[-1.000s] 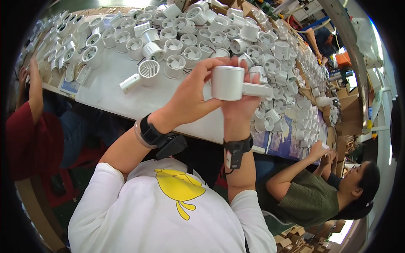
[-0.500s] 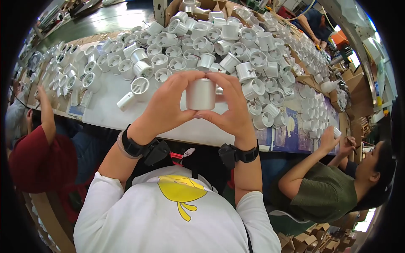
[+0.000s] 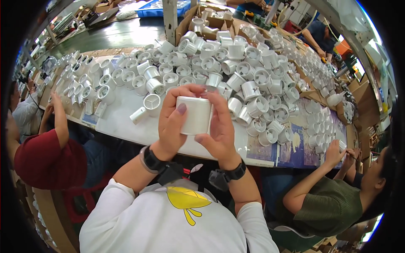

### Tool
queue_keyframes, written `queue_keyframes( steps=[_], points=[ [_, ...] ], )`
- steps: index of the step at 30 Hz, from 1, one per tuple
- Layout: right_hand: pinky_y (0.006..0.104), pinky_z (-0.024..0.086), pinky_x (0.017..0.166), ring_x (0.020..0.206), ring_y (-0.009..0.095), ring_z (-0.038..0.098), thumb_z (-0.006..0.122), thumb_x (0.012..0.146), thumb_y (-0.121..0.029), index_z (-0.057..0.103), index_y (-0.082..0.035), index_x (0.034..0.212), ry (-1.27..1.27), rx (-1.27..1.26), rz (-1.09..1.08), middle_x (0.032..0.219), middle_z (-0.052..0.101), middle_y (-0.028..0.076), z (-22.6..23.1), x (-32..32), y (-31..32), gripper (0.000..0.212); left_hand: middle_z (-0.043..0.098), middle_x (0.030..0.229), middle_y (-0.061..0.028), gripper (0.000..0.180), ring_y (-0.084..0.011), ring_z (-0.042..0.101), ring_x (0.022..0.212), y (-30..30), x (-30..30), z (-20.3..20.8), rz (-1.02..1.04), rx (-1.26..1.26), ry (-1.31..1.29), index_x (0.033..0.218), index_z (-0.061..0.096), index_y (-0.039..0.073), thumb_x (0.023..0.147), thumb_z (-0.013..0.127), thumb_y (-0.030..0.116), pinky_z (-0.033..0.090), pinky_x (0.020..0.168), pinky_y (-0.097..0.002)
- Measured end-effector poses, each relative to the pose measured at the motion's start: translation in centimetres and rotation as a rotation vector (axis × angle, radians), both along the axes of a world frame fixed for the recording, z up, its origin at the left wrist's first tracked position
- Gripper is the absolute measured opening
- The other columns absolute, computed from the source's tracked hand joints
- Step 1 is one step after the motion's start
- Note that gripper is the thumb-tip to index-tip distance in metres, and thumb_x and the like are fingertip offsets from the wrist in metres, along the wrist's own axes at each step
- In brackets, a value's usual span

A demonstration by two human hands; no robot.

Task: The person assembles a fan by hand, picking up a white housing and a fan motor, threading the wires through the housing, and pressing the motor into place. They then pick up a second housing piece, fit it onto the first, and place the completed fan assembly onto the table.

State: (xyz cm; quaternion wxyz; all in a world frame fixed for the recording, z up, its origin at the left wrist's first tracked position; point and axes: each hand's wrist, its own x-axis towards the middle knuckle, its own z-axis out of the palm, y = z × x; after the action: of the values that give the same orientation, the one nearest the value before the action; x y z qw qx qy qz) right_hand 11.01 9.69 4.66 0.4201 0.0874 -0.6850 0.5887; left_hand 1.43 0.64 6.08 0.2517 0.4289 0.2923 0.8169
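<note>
Between my two hands is a white plastic cylindrical housing (image 3: 195, 116), held up above the near edge of the table. My left hand (image 3: 172, 120) grips its left side, with the thumb across the front and the fingers over the top. My right hand (image 3: 221, 126) is closed round the right side, its thumb at the lower front edge. The far side and inside of the housing are hidden. Just left of my hands, a white part with a slatted round head and a handle (image 3: 151, 103) lies on the white tabletop (image 3: 120, 120).
A large heap of white round fan housings (image 3: 249, 74) covers the table beyond my hands. Smaller white parts (image 3: 318, 126) stand in rows at right. A cardboard box (image 3: 185, 27) and blue tray (image 3: 162, 9) are behind. Co-workers sit left (image 3: 46, 160) and right (image 3: 329, 202).
My hands and the housing have come nearer to me and lower. My left thumb has moved from below onto the housing's front. The whole view has shifted somewhat.
</note>
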Motion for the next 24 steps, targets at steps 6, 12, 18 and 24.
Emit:
queue_keyframes(
  steps=[6, 12, 18, 24],
  points=[
    [0.0350, 0.030, 0.108, 0.125, 0.021, 0.043, 0.057, 0.092, -0.015, 0.040, -0.004, 0.136, 0.098, -0.410, 0.048, 0.136, 0.044, 0.010, 0.1, -1.3, -3.3, 0.049, 0.051, 0.120, -0.0152, 0.022, -0.0224, 0.050, 0.111, 0.6, 1.3, -0.5, 0.400, 0.022, 0.189, 0.109, 0.050, 0.002, 0.095, 0.043, 0.018, 0.040, 0.097, -0.0345],
    [0.0329, 0.037, 0.102, 0.120, 0.019, 0.046, 0.053, 0.095, -0.019, 0.046, -0.006, 0.126, 0.089, -0.610, 0.176, 0.129, 0.047, 0.009, 0.6, -1.1, -2.7, 0.034, 0.051, 0.115, -0.0141, 0.021, -0.0206, 0.050, 0.105, 0.3, 1.4, -0.9, 0.414, 0.037, 0.202, 0.107, 0.050, 0.001, 0.096, 0.043, 0.017, 0.041, 0.093, -0.0330],
    [0.0347, 0.038, 0.101, 0.116, 0.020, 0.047, 0.053, 0.096, -0.020, 0.051, -0.007, 0.116, 0.126, -0.648, 0.236, 0.122, 0.049, 0.008, 0.0, -1.4, -2.5, 0.024, 0.052, 0.107, -0.0120, 0.017, -0.0180, 0.050, 0.099, 0.2, 0.5, -1.1, 0.355, 0.057, 0.282, 0.105, 0.051, 0.001, 0.094, 0.049, 0.014, 0.041, 0.090, -0.0319],
    [0.0336, 0.033, 0.103, 0.119, 0.019, 0.044, 0.052, 0.097, -0.013, 0.052, -0.007, 0.110, 0.166, -0.588, 0.251, 0.121, 0.048, 0.007, -0.8, -1.2, -2.2, 0.015, 0.052, 0.103, -0.0104, 0.015, -0.0169, 0.050, 0.095, -0.1, 0.4, -1.5, 0.309, 0.056, 0.291, 0.104, 0.051, 0.001, 0.092, 0.054, 0.010, 0.041, 0.089, -0.0315]
  ],
)
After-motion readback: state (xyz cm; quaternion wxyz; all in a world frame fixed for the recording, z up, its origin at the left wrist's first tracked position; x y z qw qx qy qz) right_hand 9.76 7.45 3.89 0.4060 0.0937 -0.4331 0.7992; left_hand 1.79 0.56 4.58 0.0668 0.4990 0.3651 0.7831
